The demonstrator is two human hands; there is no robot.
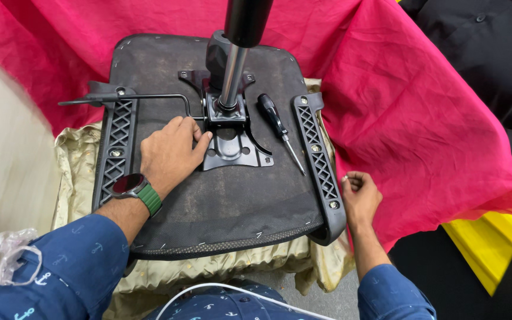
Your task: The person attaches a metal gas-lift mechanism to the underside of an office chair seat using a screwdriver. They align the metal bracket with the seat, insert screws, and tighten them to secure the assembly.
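Left hand [170, 153] flat on upturned chair seat [220, 201], fingers touching metal mechanism plate [230, 144]; right hand [360, 195] off seat edge, pinching small pale part; screwdriver [280, 129] loose beside plate; risk: part dropped into pink cloth [422, 112], screwdriver rolling off

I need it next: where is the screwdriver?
The screwdriver lies on the upturned chair seat, right of the metal mounting plate, beside the right lattice bracket.

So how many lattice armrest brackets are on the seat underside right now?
2. The left bracket runs along the seat's left edge beside the left hand; the right bracket runs along the right edge, next to the right hand. None looks hidden.
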